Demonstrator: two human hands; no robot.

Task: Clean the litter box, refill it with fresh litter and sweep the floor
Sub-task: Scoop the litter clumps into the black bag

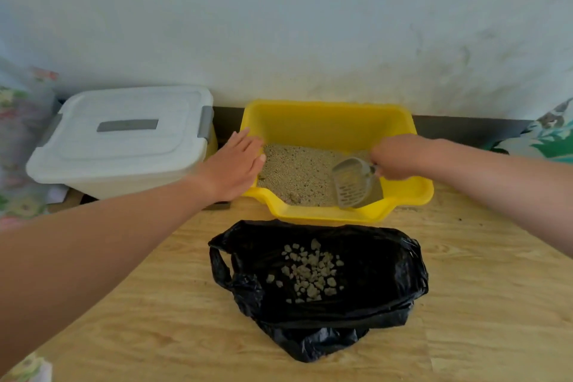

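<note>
Since the yellow litter box point(328, 121) sits hard up against the wall point(279, 25) on the wooden floor point(480, 288), the only open side is the front, and that's pretty much why everything else is laid out the way it is. The litter point(297, 170) inside looks low and sandy. The grey slotted scoop point(352, 184) is tilted nose-down at the front right corner, I'd guess to dig under clumps there and let clean grains drop through the slots. The right hand point(395, 160) is wrapped in a fist around the scoop's handle, which you mostly can't see because the fingers cover it. The left hand point(237, 164) lies flat on the box's left rim, fingers straight and close together, not gripping anything. To me that reads as pinning the light plastic box so it doesn't skate around during scooping. A black bag point(387, 273) is parked just in front of the box with its mouth spread wide and a pile of pale clumps point(310, 273) inside, so each scoopful only has a short trip over the low front lip. The white tub point(124, 139) just beside the box on the left has its lid on. It might be the fresh litter, can't tell. Refill and sweeping look not yet started, and there seem to be a few stray grains point(412, 209) on the floor by the box's right corner.
</note>
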